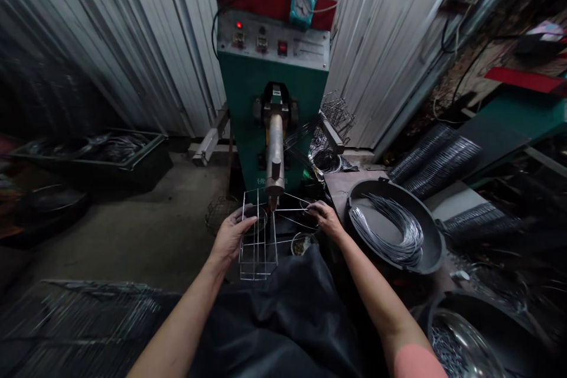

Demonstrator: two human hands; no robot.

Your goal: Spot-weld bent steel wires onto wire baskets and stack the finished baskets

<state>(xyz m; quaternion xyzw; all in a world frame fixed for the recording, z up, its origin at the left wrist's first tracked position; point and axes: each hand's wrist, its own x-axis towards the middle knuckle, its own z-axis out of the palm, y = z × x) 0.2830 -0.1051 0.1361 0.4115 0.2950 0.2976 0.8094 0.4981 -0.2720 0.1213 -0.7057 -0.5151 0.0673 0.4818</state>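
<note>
"Two hands are seen at the machine (241, 106); how are they occupied?"

"By the left hand (227, 237), the wire frame (258, 243) is gripped at its left side, between thumb and fingers. By the right hand (326, 220), a thin wire (292, 209) is pinched near its outer end. It cannot be told whether this wire is already joined to the frame."

"And where is the frame placed?"

"It is held in the air, just below and beside the tip of the metal arm (275, 136), above the dark apron (283, 313)."

"Which step is in hand, then?"

"It is judged that the wire is being positioned against the frame at the tip. Whether contact is made cannot be seen clearly."

"What is called for by the next move?"

"Probably, both grips should be kept steady and the wire well aligned, with the fingertips kept apart from the tip."
</note>
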